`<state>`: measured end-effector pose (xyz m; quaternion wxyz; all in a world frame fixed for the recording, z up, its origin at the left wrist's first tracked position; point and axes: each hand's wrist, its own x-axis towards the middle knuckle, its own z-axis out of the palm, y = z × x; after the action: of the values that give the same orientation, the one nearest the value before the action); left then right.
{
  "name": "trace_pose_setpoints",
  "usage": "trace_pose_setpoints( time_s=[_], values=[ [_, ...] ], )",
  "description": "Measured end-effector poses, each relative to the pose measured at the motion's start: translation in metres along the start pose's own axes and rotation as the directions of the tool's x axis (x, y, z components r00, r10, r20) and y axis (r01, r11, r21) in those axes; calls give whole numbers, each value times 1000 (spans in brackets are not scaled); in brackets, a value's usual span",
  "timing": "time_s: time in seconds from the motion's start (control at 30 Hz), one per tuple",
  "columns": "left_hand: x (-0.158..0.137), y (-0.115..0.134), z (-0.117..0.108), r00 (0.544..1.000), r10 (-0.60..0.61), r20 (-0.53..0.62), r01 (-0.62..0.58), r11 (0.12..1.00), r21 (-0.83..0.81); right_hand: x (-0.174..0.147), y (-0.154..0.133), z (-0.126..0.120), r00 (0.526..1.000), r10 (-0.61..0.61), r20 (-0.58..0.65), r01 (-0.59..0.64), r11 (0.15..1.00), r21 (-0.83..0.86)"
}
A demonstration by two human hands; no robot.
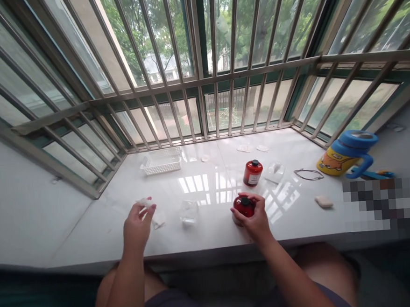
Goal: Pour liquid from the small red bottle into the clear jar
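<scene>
My left hand (138, 220) is raised over the white ledge, its fingertips pinching a small crumpled white tissue (145, 202). Another thin whitish piece (158, 219) lies just right of that hand. With fingers and thumb around its sides, my right hand (254, 215) grips a red bottle (243, 207) with a black cap, upright near the front edge. A second red bottle (252, 173), black-capped and with a pale label, stands just behind it. Between my hands sits a clear plastic container (189, 212); a similar clear piece (275, 172) lies right of the rear bottle.
A white perforated basket (162, 162) sits at the back left. White scraps (244, 148) lie near the window bars (200, 83). On the right are a dark cord loop (308, 174), a beige block (324, 202) and a blue-and-yellow jug (345, 153). A blurred-out patch covers the far right.
</scene>
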<state>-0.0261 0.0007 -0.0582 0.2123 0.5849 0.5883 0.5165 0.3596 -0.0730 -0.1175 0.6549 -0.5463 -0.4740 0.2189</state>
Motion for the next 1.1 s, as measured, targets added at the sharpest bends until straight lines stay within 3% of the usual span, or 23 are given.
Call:
trace_pose_setpoints(
  time_s=[0.1, 0.17, 0.33, 0.5, 0.63, 0.7, 0.8, 0.87, 0.93, 1.1],
  values=[
    [3, -29, -12, 979, 172, 107, -198, 926, 322, 2, 0, -2, 999, -37, 40, 39, 997, -59],
    [3, -50, -11, 950, 217, 225, -296, 854, 429, 4, -1, -4, 994, -80, 73, 86, 992, -89],
    [-3, -80, 8, 908, 201, 369, -365, 811, 457, 2, -2, -3, 999, -25, 36, 27, 999, -38],
    [-6, -74, 19, 902, 216, 374, -373, 825, 424, 3, -2, -4, 995, -75, 63, 80, 993, -81],
    [-12, -37, 24, 922, 291, 256, -372, 848, 378, 4, -1, -4, 993, -92, 73, 99, 991, -88],
    [-20, -6, 31, 927, 329, 182, -373, 869, 325, 3, 0, -4, 998, -49, 37, 50, 998, -35],
    [-38, 48, 55, 910, 380, 166, -408, 891, 201, 3, 0, -4, 997, -55, 51, 58, 997, -52],
    [-50, 81, 78, 884, 399, 242, -429, 899, 84, 3, -1, -5, 995, -61, 80, 68, 994, -87],
    [-62, 107, 106, 827, 425, 368, -448, 894, -25, 2, -2, -4, 997, -27, 68, 31, 998, -56],
    [-78, 140, 175, 700, 448, 556, -441, 884, -157, 0, 0, 0, 999, 47, 26, -49, 995, 81]
  ],
)
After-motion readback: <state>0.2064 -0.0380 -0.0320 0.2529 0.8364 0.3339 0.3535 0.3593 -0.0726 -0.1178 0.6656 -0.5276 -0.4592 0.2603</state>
